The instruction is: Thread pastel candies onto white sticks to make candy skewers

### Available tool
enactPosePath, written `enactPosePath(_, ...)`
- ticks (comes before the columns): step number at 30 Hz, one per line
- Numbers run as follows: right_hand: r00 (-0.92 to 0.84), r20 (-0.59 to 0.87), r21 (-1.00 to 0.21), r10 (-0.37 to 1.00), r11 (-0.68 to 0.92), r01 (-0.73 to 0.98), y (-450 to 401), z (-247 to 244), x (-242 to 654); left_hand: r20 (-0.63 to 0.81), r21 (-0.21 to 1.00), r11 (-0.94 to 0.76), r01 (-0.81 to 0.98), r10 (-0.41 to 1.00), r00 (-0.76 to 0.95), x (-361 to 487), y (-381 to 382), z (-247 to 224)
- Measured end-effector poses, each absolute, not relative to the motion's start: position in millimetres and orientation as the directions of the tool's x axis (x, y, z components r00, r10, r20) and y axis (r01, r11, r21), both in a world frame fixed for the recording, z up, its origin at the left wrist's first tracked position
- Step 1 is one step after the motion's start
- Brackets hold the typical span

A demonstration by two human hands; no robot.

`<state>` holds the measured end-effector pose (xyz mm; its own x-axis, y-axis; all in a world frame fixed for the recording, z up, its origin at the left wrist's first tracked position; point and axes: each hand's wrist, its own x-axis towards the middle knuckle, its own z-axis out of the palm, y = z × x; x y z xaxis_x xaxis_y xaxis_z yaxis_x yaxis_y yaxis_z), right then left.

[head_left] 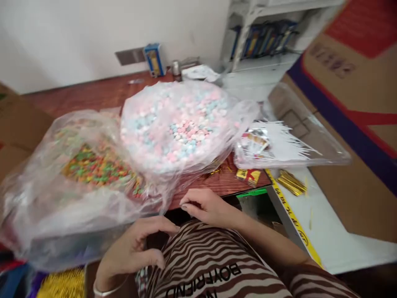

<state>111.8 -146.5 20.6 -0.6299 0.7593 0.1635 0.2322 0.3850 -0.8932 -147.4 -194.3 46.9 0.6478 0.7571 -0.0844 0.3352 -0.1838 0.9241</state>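
My left hand (133, 246) is held low in front of my striped shirt, thumb and fingers apart with nothing between them. My right hand (204, 207) is by the table edge, its fingers curled in a loose fist that shows nothing inside. Just beyond my hands, a big clear plastic bag (87, 219) lies open around many small red, green and yellow pieces (99, 167). Behind it, a wide round container lined with clear plastic holds small pastel pink, blue and white pieces (190, 130). Motion blur hides finer detail.
To the right, a clear plastic tray (335, 159) holds white sticks (279, 140) and small packets. Gold twist ties (291, 182) lie on the white surface. Cardboard boxes (350, 174) flank both sides. A blue box (155, 60) stands by the wall.
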Motion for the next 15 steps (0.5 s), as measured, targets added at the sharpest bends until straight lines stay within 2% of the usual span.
enactPosePath(2, -0.542, 0.178, -0.876, 0.821, 0.383, 0.293, -145.4, 36.9, 155.5, -0.062, 0.926, -0.231, 0.300, 0.688, 0.723, -127.1, -167.0, 42.8)
enactPosePath(4, -0.357, 0.225, -0.843, 0.907, 0.365, 0.395, -137.1, 54.9, 200.8, -0.051, 0.929, -0.259, 0.265, 0.620, 0.783, -109.5, -147.2, 38.5)
enactPosePath(6, -0.159, 0.261, -0.724, 0.952, 0.302, 0.620, -115.9, 69.4, 241.9, -0.070, 0.935, -0.249, 0.254, 0.572, 0.817, -95.0, -134.2, 35.3)
enactPosePath(8, -0.019, 0.252, -0.519, 0.968, 0.151, 0.841, -81.5, 76.3, 273.4, -0.096, 0.945, -0.213, 0.250, 0.550, 0.830, -83.7, -126.3, 32.8)
enactPosePath(9, -0.005, 0.179, -0.386, 0.984, 0.075, 0.920, -61.1, 76.3, 284.4, -0.107, 0.949, -0.192, 0.248, 0.545, 0.832, -79.3, -123.8, 31.5)
enactPosePath(11, -0.024, -0.055, -0.121, 0.998, 0.017, 0.992, -19.7, 70.4, 296.9, -0.124, 0.959, -0.152, 0.239, 0.533, 0.837, -72.8, -121.0, 28.5)
enactPosePath(13, -0.074, -0.167, -0.094, 0.983, 0.059, 0.994, 14.7, 59.4, 299.2, -0.150, 0.966, -0.102, 0.239, 0.535, 0.832, -69.6, -120.6, 25.0)
enactPosePath(15, -0.110, -0.218, -0.091, 0.970, 0.092, 0.992, 37.1, 47.1, 296.5, -0.176, 0.971, -0.036, 0.238, 0.569, 0.803, -69.7, -121.7, 21.0)
